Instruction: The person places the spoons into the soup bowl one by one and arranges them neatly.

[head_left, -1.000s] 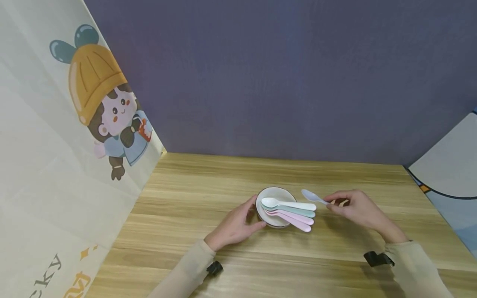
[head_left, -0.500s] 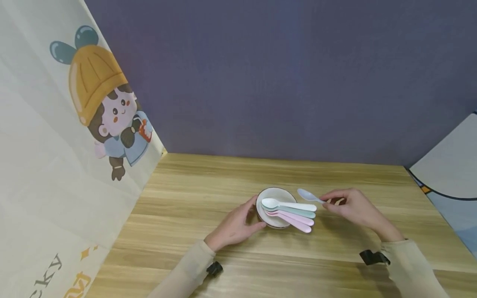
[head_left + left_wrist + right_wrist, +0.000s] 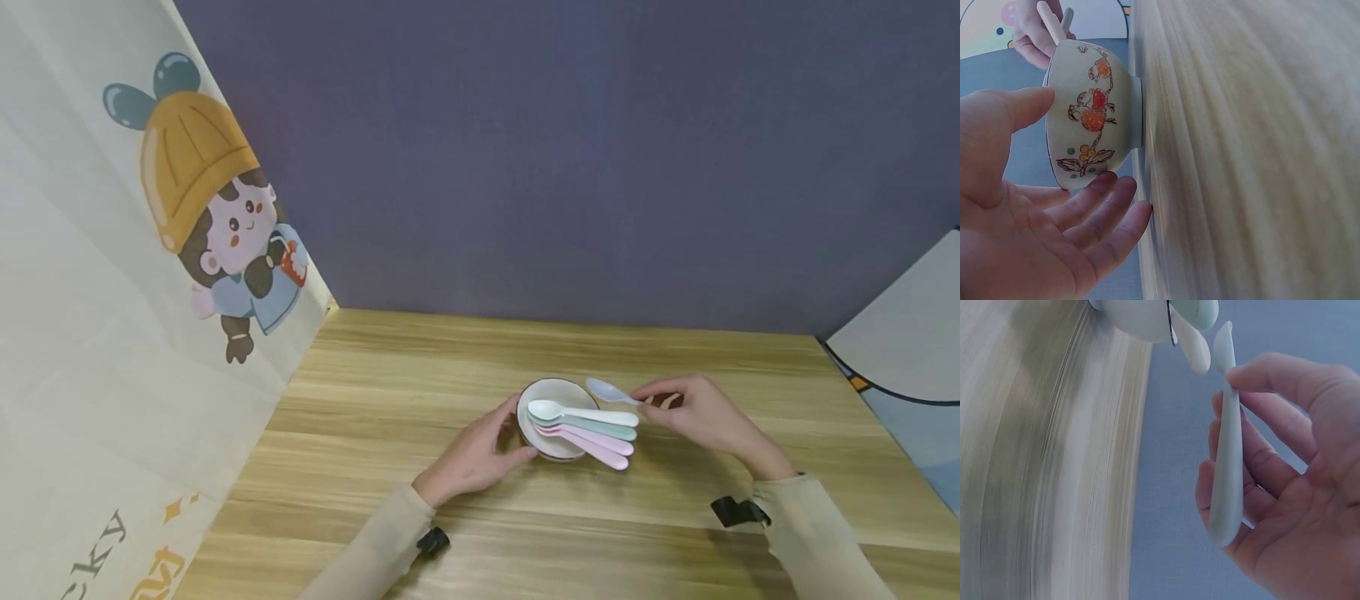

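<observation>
A small white bowl (image 3: 553,388) with a dark rim stands upright on the table. Its outer wall (image 3: 1085,81) carries painted red and orange fruit and leaves. My left hand (image 3: 474,457) holds its left side, thumb near the rim and fingers around the wall. Several spoons lie in the bowl, handles over the right rim: a white spoon (image 3: 596,415), a green spoon (image 3: 611,430) and pink spoons (image 3: 596,448). Just off the bowl's far right rim, my right hand (image 3: 697,414) pinches a pale lavender spoon (image 3: 606,390), its handle (image 3: 1227,469) running back along the palm.
The wood-grain table (image 3: 390,367) extends around the bowl. A dark blue-grey wall (image 3: 525,167) rises at its back edge. On the left hangs a white panel with a cartoon figure (image 3: 225,208). Dark straps (image 3: 738,511) sit at the wrists.
My right hand has moved left with the lavender spoon, bringing its bowl end close to the rim. The left hand, the bowl and the spoons in it stay practically in place.
</observation>
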A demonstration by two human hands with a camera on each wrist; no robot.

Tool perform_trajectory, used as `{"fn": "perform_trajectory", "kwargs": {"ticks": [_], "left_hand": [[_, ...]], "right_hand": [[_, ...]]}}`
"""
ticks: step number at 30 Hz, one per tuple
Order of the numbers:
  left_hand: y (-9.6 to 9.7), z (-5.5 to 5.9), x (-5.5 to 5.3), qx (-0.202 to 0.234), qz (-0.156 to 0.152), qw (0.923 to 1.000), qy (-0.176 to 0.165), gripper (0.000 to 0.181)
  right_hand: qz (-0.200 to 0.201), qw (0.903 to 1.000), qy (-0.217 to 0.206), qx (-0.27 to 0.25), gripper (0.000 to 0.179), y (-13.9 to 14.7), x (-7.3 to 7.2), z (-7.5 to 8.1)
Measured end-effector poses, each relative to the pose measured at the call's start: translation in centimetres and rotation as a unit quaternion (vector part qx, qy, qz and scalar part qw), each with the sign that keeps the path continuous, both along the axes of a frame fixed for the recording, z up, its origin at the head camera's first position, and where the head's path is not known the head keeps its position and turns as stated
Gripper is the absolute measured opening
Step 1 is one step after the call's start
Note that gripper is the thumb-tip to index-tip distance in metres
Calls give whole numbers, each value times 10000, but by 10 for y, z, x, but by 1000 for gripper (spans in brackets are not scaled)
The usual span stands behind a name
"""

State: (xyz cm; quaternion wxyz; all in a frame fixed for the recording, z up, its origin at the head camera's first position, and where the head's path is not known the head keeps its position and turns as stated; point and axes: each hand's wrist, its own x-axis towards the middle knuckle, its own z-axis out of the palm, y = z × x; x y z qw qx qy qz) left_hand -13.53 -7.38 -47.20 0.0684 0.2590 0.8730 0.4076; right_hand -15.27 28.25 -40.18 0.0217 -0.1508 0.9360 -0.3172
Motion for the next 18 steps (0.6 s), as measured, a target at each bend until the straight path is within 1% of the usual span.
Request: {"fn": "perform_trajectory", "kwargs": {"ticks": [18], "left_hand": [[-1, 1, -1, 33, -35, 10000, 43, 80]], "right_hand": [[205, 9993, -234, -188, 19, -15, -10, 4]]}}
